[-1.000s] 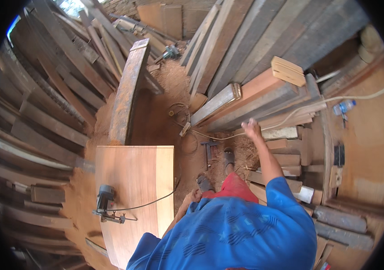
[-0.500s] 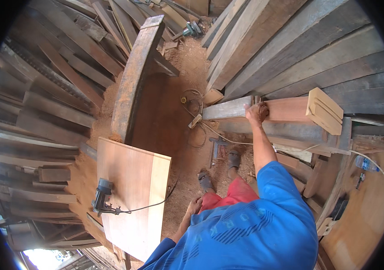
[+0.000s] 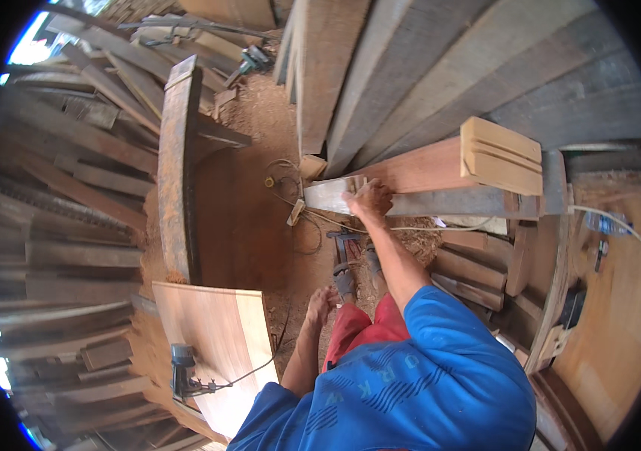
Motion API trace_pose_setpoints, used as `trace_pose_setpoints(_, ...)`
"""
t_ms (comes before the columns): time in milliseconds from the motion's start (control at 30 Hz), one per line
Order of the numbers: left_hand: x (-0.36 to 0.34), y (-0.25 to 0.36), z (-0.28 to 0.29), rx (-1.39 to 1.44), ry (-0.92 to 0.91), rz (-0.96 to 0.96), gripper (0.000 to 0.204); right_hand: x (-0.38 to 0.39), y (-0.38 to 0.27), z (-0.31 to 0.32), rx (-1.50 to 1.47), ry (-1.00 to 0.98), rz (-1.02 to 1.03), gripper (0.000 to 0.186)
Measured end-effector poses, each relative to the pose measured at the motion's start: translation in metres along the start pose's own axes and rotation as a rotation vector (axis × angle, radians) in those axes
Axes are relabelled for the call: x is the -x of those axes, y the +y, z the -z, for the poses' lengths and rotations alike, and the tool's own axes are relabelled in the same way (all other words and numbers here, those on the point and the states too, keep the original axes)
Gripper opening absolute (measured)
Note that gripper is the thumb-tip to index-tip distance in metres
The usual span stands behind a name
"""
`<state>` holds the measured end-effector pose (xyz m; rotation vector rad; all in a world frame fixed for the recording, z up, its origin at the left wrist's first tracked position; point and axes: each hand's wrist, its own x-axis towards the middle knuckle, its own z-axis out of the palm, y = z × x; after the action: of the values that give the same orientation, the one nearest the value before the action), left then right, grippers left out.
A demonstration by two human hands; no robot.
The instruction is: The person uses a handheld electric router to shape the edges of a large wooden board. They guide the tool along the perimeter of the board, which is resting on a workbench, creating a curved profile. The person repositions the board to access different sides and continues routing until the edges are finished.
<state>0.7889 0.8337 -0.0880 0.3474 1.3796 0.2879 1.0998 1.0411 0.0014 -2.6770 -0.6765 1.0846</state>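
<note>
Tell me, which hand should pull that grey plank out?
Probably the right hand: it already rests on the end of the grey plank, while the left hand hangs empty by the knee.

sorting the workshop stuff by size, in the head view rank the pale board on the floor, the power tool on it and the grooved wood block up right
1. pale board, clearly largest.
2. grooved wood block.
3. power tool, smallest.
The block sits at a different distance from the camera than the tool, so their real order is unsure.
</note>
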Motion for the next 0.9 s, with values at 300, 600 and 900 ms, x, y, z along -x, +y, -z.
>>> trace_pose_setpoints(300, -0.086, 0.071, -0.03, 0.151, -0.146, 0.146, 0.055, 0.026, 0.053, -0.06, -0.353, 0.083, 0.103, 0.094)
trace_pose_setpoints(600, -0.181, 0.069, -0.087, 0.38, -0.622, -0.442, 0.085, 0.077, 0.063, -0.08, -0.206, 0.088, 0.059, 0.083)
trace_pose_setpoints(900, -0.004, 0.088, -0.144, 0.209, -0.314, -0.508, 0.054, 0.181, 0.075, -0.003, -0.319, 0.265, 0.318, 0.066)
